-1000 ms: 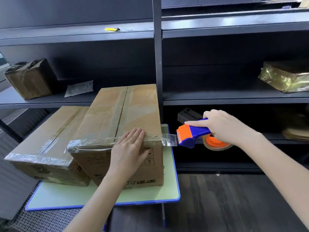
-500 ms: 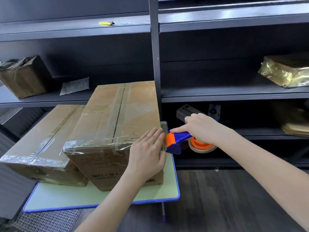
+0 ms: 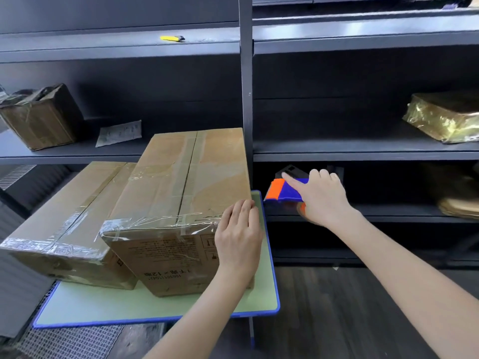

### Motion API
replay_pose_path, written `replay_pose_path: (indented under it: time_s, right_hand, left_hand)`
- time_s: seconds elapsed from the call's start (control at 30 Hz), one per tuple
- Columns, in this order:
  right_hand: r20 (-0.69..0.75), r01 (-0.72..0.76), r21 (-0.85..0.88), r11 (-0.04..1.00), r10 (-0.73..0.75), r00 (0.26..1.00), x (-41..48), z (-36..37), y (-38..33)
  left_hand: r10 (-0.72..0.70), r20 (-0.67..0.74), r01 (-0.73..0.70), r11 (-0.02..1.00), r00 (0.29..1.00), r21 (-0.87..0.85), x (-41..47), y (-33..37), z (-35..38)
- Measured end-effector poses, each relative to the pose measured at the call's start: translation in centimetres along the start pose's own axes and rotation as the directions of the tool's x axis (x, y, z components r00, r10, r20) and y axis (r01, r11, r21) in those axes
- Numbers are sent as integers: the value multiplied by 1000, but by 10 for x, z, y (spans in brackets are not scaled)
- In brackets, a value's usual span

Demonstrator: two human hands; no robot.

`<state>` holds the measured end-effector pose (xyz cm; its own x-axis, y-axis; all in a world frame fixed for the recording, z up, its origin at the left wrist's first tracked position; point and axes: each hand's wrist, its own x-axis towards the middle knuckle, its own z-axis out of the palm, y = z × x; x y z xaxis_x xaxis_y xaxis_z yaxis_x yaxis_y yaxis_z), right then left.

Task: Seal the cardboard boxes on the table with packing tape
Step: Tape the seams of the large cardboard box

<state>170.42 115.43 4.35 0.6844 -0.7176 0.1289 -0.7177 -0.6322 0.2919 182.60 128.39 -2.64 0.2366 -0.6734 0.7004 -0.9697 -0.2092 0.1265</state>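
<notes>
Two boxes sit side by side on the pale green counter with a blue rim (image 3: 155, 305): a taller brown cardboard box (image 3: 181, 182) on the right and a lower brown cardboard box (image 3: 64, 203) touching its left side. Clear packing tape (image 3: 160, 224) runs along the taller box's near top edge. The left hand (image 3: 238, 237) lies flat on that box's near right corner, fingers straight over the tape. Just right of the counter, apart from the box, the right hand (image 3: 322, 199) grips a blue and orange plastic tape dispenser (image 3: 283, 191), index finger stretched along its top. A yellow utility knife (image 3: 172, 38) lies on the far upper dark metal shelf (image 3: 116, 45).
</notes>
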Motion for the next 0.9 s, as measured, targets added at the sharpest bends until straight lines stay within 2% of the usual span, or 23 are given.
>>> replay_pose_path:
  time_s: [0.07,0.23,0.33,0.43,0.57,0.63,0.73,0.9]
  right_hand:
    - [-55,-64,76,995,68,996,0,-9,-5]
    - [-185,-112,295,949,172,967,4,-27,-30]
    - [-312,-35,376,926,162,936,10,-28,-50]
    - [-468,92,369,925,99,878,16,-29,-75]
    - [-527,148,292,945,30,850,21,-42,-106]
    - [-535,161,230,960,-13,845,24,-46,-120]
    - [-504,186,238,953,-42,863,26,-45,-136]
    - [-469,219,220,951,-93,878,24,-44,-147]
  left_hand:
    - [-22,-2,22,1000,1000,-8,2,5,4]
    - [6,67,-2,998,998,-60,2,3,-3]
    - [33,159,-8,988,987,-156,2,-5,-24]
    - [57,154,-20,973,986,-230,1,-24,-45]
    - [3,117,18,983,993,-184,-6,-59,-63]
    - [-40,116,56,989,992,-139,-11,-77,-70]
    - [-74,141,86,993,987,-82,-19,-95,-76]
    - [-37,215,58,994,976,-93,-20,-103,-82]
